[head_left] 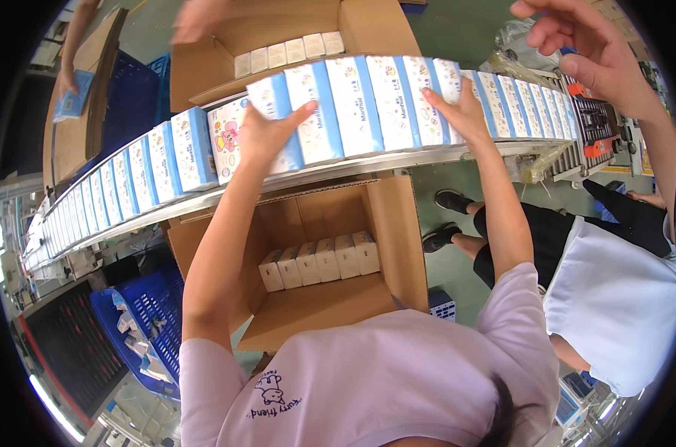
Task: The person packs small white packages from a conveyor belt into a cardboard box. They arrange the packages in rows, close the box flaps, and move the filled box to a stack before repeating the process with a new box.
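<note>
My left hand (267, 138) presses against the left end of a row of white and blue tissue packs (357, 108), thumb across the front. At the row's right end my right hand (461, 115) squeezes inward, its thumb also on the front. Between both hands the packs stand upright, side by side, slightly raised above their neighbours on the conveyor (345, 165). An open cardboard carton (397, 231) is below my arms, with a row of white packs (324, 259) inside. Some fingers of both hands are hidden behind the packs.
More packs (125, 179) line the conveyor on both sides. Beyond it is another open carton (379, 30) holding packs. A blue basket (133, 298) sits lower left. Other people's hands show: one blurred (196, 18), one upper right (569, 41), one holding a blue pack (71, 97).
</note>
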A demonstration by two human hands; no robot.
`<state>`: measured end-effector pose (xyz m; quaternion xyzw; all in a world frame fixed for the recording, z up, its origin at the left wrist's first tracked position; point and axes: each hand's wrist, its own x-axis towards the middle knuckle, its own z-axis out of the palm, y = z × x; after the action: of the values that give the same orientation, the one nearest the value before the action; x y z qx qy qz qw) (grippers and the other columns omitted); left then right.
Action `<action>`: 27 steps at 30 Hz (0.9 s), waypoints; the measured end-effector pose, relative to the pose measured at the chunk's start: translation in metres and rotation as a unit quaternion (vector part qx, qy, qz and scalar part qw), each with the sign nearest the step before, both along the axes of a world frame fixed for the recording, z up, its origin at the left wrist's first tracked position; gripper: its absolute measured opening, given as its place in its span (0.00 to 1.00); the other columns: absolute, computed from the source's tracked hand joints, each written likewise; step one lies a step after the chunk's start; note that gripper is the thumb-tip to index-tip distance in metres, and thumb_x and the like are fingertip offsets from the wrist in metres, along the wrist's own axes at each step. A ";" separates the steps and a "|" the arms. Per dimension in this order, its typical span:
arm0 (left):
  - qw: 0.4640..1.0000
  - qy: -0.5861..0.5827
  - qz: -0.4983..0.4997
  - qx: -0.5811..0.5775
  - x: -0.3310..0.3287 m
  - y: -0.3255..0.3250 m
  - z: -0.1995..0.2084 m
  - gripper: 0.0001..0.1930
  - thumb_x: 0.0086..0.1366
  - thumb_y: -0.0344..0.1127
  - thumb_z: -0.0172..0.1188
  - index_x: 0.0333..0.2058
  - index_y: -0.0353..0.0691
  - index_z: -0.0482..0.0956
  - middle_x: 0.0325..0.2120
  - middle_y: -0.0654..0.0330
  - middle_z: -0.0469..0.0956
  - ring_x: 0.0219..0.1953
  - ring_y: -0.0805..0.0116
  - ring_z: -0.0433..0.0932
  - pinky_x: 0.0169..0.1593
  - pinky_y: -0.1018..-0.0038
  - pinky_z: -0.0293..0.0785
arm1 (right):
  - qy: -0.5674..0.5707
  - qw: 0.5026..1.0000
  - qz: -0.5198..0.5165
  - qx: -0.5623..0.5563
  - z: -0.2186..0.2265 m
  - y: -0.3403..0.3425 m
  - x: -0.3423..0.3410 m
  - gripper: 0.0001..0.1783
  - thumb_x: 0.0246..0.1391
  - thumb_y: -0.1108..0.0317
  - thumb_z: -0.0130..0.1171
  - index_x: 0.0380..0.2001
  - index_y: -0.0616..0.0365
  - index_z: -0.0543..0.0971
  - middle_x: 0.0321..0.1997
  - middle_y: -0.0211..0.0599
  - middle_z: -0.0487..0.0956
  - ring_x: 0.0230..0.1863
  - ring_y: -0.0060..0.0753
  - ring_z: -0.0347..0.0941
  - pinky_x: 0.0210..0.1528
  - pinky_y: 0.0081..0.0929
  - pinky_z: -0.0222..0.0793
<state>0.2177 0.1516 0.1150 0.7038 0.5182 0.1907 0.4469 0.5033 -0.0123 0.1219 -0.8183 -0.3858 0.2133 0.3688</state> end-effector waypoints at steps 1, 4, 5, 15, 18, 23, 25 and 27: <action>0.999 -0.047 -0.007 0.017 -0.008 -0.008 0.024 0.45 0.38 0.56 0.70 0.47 0.24 0.65 0.39 0.44 0.74 0.42 0.59 0.76 0.44 0.70 0.72 | 0.016 1.000 -0.002 0.018 0.018 -0.004 -0.007 0.52 0.35 0.37 0.64 0.49 0.74 0.60 0.44 0.59 0.74 0.46 0.45 0.73 0.49 0.31 0.67; 0.977 -0.200 -0.017 0.069 -0.038 -0.038 0.079 0.36 0.44 0.40 0.72 0.47 0.26 0.65 0.38 0.47 0.75 0.39 0.63 0.76 0.42 0.72 0.73 | -0.056 0.990 0.006 0.127 0.076 -0.024 -0.043 0.50 0.36 0.46 0.69 0.52 0.71 0.57 0.41 0.51 0.76 0.41 0.38 0.76 0.44 0.28 0.70; 0.966 -0.246 -0.002 0.084 -0.052 -0.048 0.084 0.34 0.45 0.34 0.72 0.48 0.27 0.64 0.38 0.48 0.74 0.38 0.65 0.76 0.41 0.72 0.74 | -0.073 0.986 0.010 0.153 0.089 -0.033 -0.061 0.51 0.35 0.47 0.69 0.52 0.70 0.55 0.40 0.50 0.77 0.40 0.37 0.76 0.43 0.28 0.71; 0.991 0.070 0.061 -0.094 -0.227 -0.143 -0.026 0.53 0.36 0.53 0.74 0.53 0.25 0.55 0.41 0.45 0.73 0.45 0.57 0.73 0.48 0.68 0.70 | -0.012 0.994 0.029 -0.100 0.001 -0.115 -0.230 0.59 0.31 0.40 0.67 0.56 0.72 0.52 0.39 0.56 0.75 0.39 0.51 0.75 0.39 0.37 0.72; 0.904 0.360 -0.127 -0.193 -0.193 -0.124 -0.103 0.55 0.39 0.69 0.62 0.52 0.24 0.58 0.44 0.40 0.72 0.46 0.54 0.74 0.48 0.70 0.72 | -0.006 0.893 0.126 -0.432 -0.107 -0.093 -0.250 0.61 0.36 0.28 0.54 0.56 0.74 0.53 0.40 0.58 0.75 0.41 0.50 0.74 0.40 0.35 0.71; 0.826 0.448 -0.314 -0.137 -0.176 -0.113 -0.188 0.48 0.49 0.74 0.46 0.59 0.40 0.59 0.55 0.44 0.61 0.59 0.50 0.58 0.55 0.59 0.63 | -0.074 0.812 0.240 -0.526 -0.178 -0.071 -0.250 0.47 0.43 0.28 0.46 0.52 0.61 0.69 0.52 0.50 0.71 0.51 0.52 0.69 0.49 0.38 0.67; 0.788 0.505 -0.327 -0.126 -0.145 -0.114 -0.168 0.41 0.57 0.69 0.40 0.59 0.41 0.58 0.62 0.47 0.50 0.64 0.44 0.46 0.58 0.49 0.55 | -0.186 0.796 0.221 -0.531 -0.205 -0.067 -0.257 0.47 0.45 0.28 0.43 0.54 0.60 0.67 0.57 0.46 0.68 0.55 0.53 0.65 0.52 0.39 0.65; 0.811 0.334 -0.374 -0.301 -0.153 -0.103 -0.160 0.47 0.50 0.73 0.47 0.59 0.42 0.58 0.63 0.48 0.46 0.64 0.46 0.45 0.60 0.51 0.50 | -0.139 0.826 0.289 -0.463 -0.180 -0.071 -0.268 0.46 0.44 0.29 0.44 0.57 0.53 0.65 0.59 0.44 0.65 0.60 0.53 0.59 0.57 0.39 0.58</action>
<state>0.0645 0.0491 -0.0449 0.6939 0.3633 -0.4035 0.4730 0.2357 -0.0832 -0.0585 -0.7649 -0.5080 0.3481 -0.1891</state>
